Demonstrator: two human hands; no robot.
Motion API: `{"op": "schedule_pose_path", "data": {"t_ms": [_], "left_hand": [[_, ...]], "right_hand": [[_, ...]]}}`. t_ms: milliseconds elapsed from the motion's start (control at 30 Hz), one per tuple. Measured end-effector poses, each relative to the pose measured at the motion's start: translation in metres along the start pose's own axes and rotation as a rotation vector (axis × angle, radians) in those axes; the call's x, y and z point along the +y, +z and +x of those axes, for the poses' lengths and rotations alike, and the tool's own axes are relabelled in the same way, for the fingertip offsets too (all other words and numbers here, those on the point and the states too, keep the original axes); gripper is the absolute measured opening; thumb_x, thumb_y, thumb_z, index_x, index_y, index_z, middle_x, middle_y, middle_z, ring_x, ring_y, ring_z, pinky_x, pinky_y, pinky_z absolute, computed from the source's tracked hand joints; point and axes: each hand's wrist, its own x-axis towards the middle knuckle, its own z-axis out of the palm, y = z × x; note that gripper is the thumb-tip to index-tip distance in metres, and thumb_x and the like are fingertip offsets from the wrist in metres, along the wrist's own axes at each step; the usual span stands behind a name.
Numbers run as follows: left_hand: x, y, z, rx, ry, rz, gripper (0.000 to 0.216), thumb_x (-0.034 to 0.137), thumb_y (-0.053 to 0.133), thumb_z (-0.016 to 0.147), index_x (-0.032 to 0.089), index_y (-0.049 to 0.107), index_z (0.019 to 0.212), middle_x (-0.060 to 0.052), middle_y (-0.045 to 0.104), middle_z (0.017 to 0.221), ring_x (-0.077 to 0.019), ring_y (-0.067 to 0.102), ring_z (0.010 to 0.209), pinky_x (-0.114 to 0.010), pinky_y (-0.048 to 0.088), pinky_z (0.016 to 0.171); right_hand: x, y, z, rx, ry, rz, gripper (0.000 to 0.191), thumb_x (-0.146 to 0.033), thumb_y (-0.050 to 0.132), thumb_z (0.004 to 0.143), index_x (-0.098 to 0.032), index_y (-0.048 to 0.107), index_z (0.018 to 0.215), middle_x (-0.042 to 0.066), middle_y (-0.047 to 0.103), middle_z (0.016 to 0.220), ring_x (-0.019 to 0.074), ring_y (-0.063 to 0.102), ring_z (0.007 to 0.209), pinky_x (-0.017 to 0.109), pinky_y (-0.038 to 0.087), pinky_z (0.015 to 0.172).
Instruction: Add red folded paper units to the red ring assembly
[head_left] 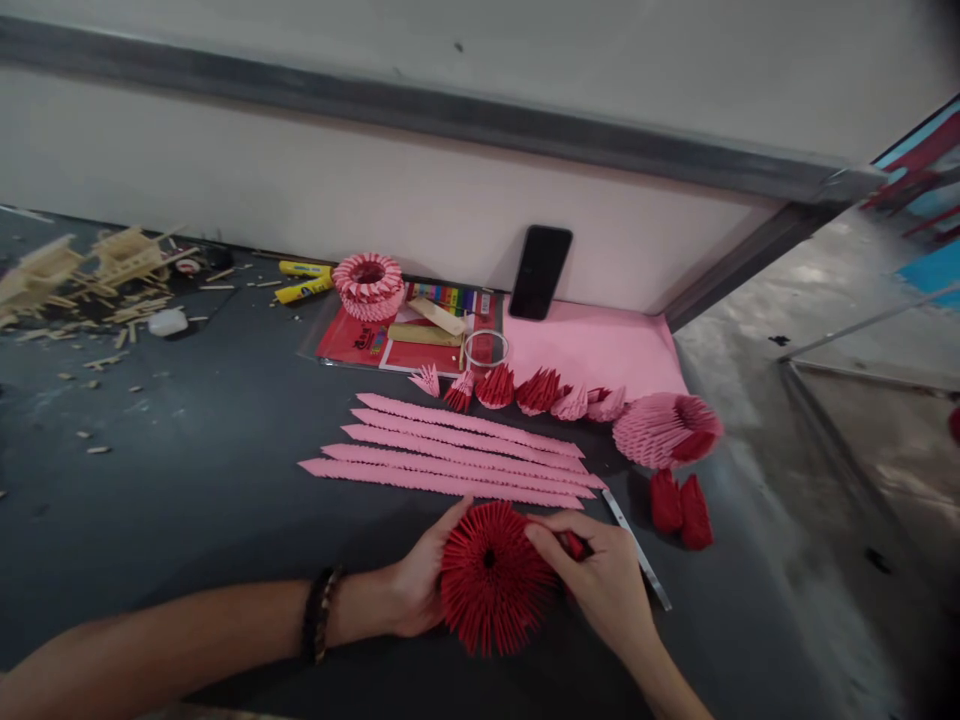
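Note:
A round red folded-paper piece (499,585), its pleats fanning out from a dark centre hole, is gripped at its left edge by my left hand (420,580). My right hand (596,575) is closed at the upper right edge of that piece, with something small and red (576,545) showing between its fingers; whether this is a separate folded piece I cannot tell. Just beyond my hands lie several long pink folded-paper strips (450,465), side by side. A thin metallic strip (637,550) lies right of my right hand, near two red folded-paper bundles (679,508).
A pink folded-paper cup shape (667,430) and a row of small red and pink pieces (536,390) lie behind the strips. Farther back are a red-white ring (367,285), a phone (540,272) against the panel, pink paper (600,345), glue sticks (304,290) and wooden models (127,255).

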Motion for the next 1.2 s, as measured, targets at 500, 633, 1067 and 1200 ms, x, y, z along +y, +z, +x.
{"op": "schedule_pose_path", "data": {"t_ms": [500,633,1067,1200], "left_hand": [[0.001,-0.004,0.003,-0.044,0.059,-0.043,0.054,0.042,0.034,0.106,0.009,0.072,0.126,-0.014,0.080,0.115,-0.0261,0.071,0.116,-0.041,0.041,0.117],[0.005,-0.006,0.003,-0.041,0.078,-0.041,0.058,0.049,0.032,0.107,0.013,0.071,0.129,-0.014,0.079,0.115,-0.0266,0.071,0.115,-0.044,0.043,0.115],[0.000,-0.008,0.001,-0.035,0.067,0.081,0.046,0.049,0.056,0.095,0.011,0.078,0.109,-0.014,0.080,0.110,-0.0301,0.068,0.121,-0.042,0.038,0.118],[0.001,-0.001,-0.001,-0.049,0.081,0.126,0.043,0.047,0.057,0.094,0.015,0.078,0.115,-0.011,0.081,0.110,-0.0291,0.068,0.123,-0.041,0.038,0.118]], "right_hand": [[-0.002,0.007,-0.004,0.062,0.017,-0.058,0.032,-0.049,0.079,0.083,-0.019,0.077,0.072,-0.003,0.054,0.057,0.0117,0.048,0.054,0.025,0.037,0.054],[0.009,0.000,-0.003,0.168,-0.019,0.104,0.033,-0.047,0.065,0.094,-0.020,0.084,0.091,0.000,0.063,0.066,0.0154,0.054,0.062,0.028,0.040,0.060],[0.011,-0.001,0.003,0.169,0.088,0.496,0.021,-0.032,0.084,0.083,-0.022,0.078,0.101,0.010,0.082,0.106,0.0213,0.075,0.082,0.033,0.059,0.076],[0.012,0.002,0.003,0.108,0.129,0.479,0.019,-0.033,0.087,0.079,-0.023,0.084,0.094,0.007,0.083,0.088,0.0237,0.077,0.081,0.034,0.061,0.076]]}}
